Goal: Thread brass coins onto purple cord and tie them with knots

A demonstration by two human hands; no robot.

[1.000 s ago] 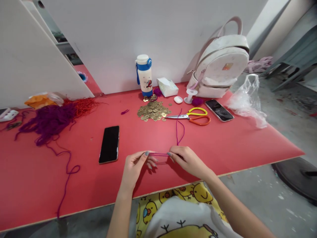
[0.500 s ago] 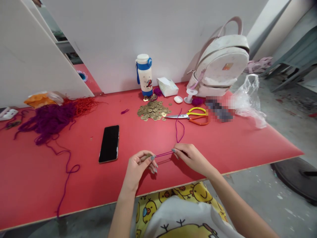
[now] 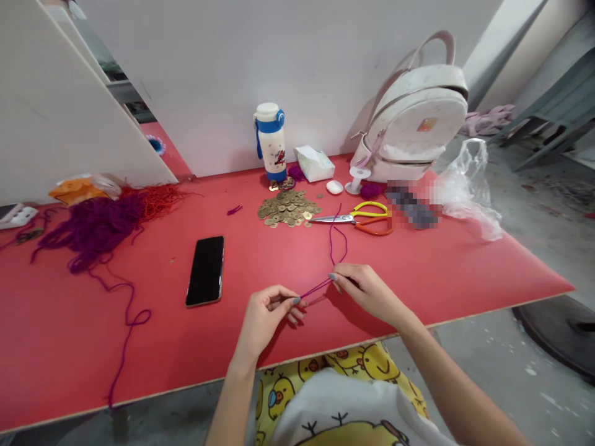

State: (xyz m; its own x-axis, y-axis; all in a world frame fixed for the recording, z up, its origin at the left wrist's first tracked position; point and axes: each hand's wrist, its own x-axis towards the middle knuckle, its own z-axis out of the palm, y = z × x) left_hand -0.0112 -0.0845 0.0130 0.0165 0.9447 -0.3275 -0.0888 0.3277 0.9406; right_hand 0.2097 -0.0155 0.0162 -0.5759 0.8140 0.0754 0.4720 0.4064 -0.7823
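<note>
My left hand and my right hand each pinch one end of a short taut stretch of purple cord just above the red table, near its front edge. From my right hand the cord's free tail loops away toward the scissors. The left hand sits lower and closer to me than the right. A pile of brass coins lies beyond the cord.
A black phone lies left of my hands. Purple and red yarn is heaped at the far left, one strand trailing to the front edge. A bottle, tissue pack, white backpack and plastic bag stand along the back and right.
The cord between my hands has tilted: my left hand has dropped toward me and my right hand has moved up and slightly right, away from me.
</note>
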